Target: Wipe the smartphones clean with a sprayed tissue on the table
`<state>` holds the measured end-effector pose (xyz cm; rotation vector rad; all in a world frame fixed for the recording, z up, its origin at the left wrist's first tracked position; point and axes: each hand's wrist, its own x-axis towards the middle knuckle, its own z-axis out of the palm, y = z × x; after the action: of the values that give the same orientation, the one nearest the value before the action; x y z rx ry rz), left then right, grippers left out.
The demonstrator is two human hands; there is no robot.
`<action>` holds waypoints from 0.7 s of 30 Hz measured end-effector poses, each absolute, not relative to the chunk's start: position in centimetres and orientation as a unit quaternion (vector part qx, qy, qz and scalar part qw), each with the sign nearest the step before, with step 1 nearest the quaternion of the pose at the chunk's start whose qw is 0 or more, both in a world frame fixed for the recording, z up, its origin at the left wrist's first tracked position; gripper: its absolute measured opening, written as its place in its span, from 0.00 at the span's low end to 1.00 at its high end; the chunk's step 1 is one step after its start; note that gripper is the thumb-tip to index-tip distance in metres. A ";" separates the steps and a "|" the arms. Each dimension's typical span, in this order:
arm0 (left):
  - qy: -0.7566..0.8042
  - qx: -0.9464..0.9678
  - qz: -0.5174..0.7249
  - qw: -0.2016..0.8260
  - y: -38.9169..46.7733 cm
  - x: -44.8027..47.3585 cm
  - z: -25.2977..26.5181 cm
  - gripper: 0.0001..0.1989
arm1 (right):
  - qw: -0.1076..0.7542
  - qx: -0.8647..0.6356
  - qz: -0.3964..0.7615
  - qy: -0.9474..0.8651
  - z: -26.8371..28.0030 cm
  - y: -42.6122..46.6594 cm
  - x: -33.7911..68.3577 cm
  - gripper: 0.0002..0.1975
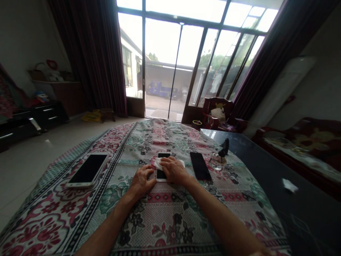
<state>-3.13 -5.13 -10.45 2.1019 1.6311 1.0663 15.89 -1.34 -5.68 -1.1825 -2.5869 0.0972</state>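
Observation:
In the middle of the patterned cloth lies a smartphone (161, 175) with a white frame and a dark screen. My right hand (172, 168) presses a crumpled white tissue (158, 163) onto its screen, hiding much of the phone. Against the lower left edge of the phone, my left hand (141, 181) has its fingers curled, gripping the side. A larger white-framed phone (88, 170) lies face up to the left. On the right is a black phone (200, 166), and beside it stands a clear spray bottle (217, 160) with a black nozzle.
The patterned tablecloth (176, 209) covers a rounded table. A dark glossy surface (263, 174) adjoins it on the right, with a scrap of white paper (290, 185) on it. Wooden seats (218, 106) stand beyond, near tall glass doors (165, 71).

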 end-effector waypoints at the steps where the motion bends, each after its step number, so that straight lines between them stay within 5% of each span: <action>1: 0.563 0.726 0.370 0.136 -5.1 -3.1 -10.5 0.14 | 0.146 -0.419 0.031 -0.896 -5.7 -0.6 15.6 0.15; 10: 0.549 0.742 0.366 0.118 -5.4 -3.1 -10.5 0.14 | 0.191 -0.493 0.017 -0.849 -5.9 3.6 14.7 0.12; 21: 0.539 0.759 0.349 0.111 -5.5 -3.1 -10.1 0.13 | 0.191 -0.383 0.038 -0.903 -7.1 2.3 15.5 0.17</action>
<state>-3.15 -5.52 -10.15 2.2278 1.5828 1.0255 15.47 2.29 -7.07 -1.0764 -2.5373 0.1066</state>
